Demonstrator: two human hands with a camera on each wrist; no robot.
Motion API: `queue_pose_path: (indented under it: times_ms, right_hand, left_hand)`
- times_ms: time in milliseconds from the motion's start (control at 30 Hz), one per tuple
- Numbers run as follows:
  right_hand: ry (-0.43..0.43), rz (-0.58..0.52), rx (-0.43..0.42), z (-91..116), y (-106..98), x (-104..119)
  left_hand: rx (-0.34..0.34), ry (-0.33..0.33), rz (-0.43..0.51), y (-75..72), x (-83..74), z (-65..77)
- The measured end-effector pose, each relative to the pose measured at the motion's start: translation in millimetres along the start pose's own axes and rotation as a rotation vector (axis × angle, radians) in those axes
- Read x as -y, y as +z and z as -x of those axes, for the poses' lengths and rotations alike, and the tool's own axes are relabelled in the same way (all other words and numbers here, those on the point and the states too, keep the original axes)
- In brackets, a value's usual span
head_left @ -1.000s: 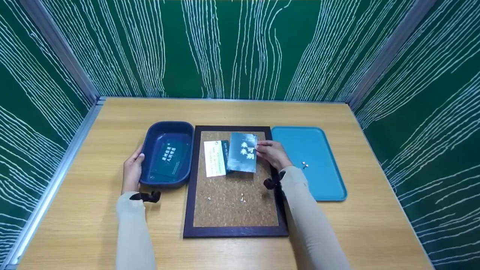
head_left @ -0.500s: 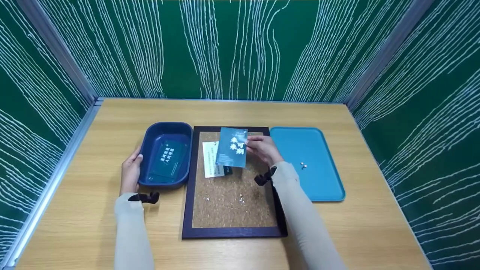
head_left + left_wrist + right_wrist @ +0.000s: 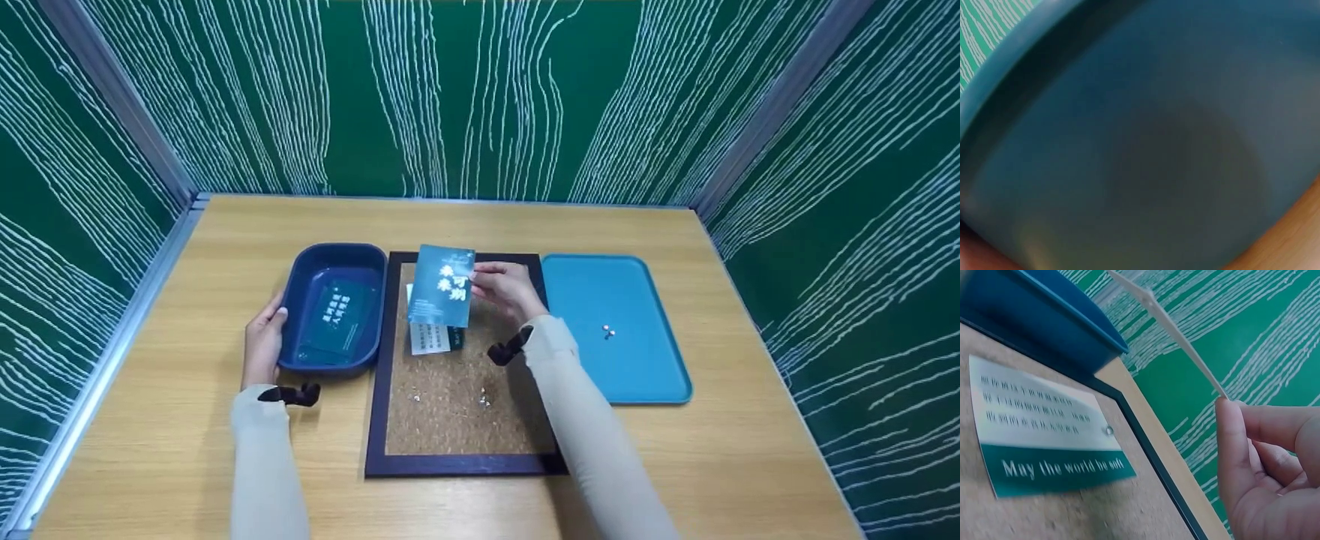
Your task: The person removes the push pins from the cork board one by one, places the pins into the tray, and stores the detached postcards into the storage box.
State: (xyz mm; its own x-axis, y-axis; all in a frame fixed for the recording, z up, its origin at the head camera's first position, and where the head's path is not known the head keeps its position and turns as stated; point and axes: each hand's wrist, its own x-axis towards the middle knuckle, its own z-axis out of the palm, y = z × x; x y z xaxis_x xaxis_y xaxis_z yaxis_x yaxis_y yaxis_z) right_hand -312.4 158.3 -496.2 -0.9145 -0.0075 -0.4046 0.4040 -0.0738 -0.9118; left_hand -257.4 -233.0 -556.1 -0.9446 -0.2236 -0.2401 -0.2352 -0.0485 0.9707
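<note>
A green card (image 3: 442,286) with white characters is pinched at its right edge between the thumb and fingers of my right hand (image 3: 510,289). It is held above the upper left of a cork board (image 3: 472,427) with a dark frame. On the cork lies a white-and-green card (image 3: 1044,433), partly covered by the held one in the head view; a small clear pushpin (image 3: 1109,431) shows at its edge. My left hand (image 3: 262,341) grips the left side of a dark blue tub (image 3: 341,251), thumb at the rim. Green cards (image 3: 337,319) lie inside the tub.
To the right of the board is a teal tray (image 3: 637,375) with a few small pins (image 3: 608,331). More tiny clear pins (image 3: 484,399) sit on the lower cork. Green patterned walls (image 3: 510,97) enclose the wooden table (image 3: 750,450).
My right hand has carried the green card leftward and toward the far side of the board, over the white-and-green card. The left hand and tub stay where they were.
</note>
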Motion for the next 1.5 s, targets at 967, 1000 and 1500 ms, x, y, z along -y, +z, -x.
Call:
queue_pose_path:
  times_ms: [967,1000,1500]
  right_hand:
    - [-0.071,-0.070,0.034,4.6,98.2,-11.8]
    - [-0.076,-0.075,0.036,5.3,100.9,-12.2]
    - [-0.076,-0.116,0.036,12.0,129.9,-22.9]
  left_hand:
    - [0.018,-0.045,0.017,-0.5,-2.1,-2.3]
    - [0.015,-0.036,0.023,-0.3,-1.6,-2.4]
    - [0.001,-0.025,0.029,1.7,-1.4,-0.9]
